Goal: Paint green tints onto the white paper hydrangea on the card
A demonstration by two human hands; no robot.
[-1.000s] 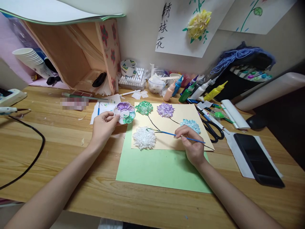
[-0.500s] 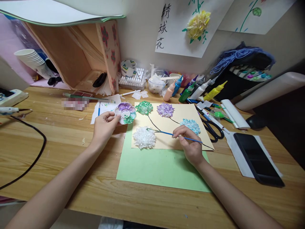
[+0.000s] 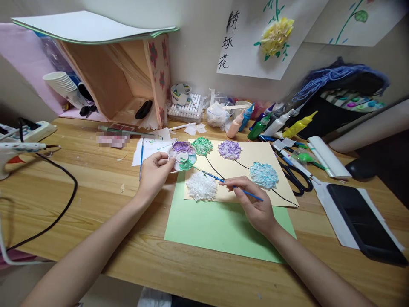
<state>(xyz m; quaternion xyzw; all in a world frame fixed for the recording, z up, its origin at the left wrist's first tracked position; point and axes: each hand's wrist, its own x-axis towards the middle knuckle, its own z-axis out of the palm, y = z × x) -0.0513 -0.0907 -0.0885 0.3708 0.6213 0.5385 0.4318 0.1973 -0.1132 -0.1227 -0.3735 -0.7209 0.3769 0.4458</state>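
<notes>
My left hand grips the rim of a flower-shaped paint palette stained purple and green. A thin blue paintbrush is pinched in my right hand, its tip at the palette's green well. Below the brush is a white paper flower on a cream sheet. The same sheet carries a green flower, a purple flower and a blue flower, with drawn dark stems. Under it lies a light green sheet.
Paint bottles, including a green one and a yellow one, stand at the back. Black scissors and a phone lie on the right. At left are a glue gun and its black cord.
The brush tip has moved from the white flower up to the palette's green well. My head view has shifted a little, so the whole scene sits further right.
</notes>
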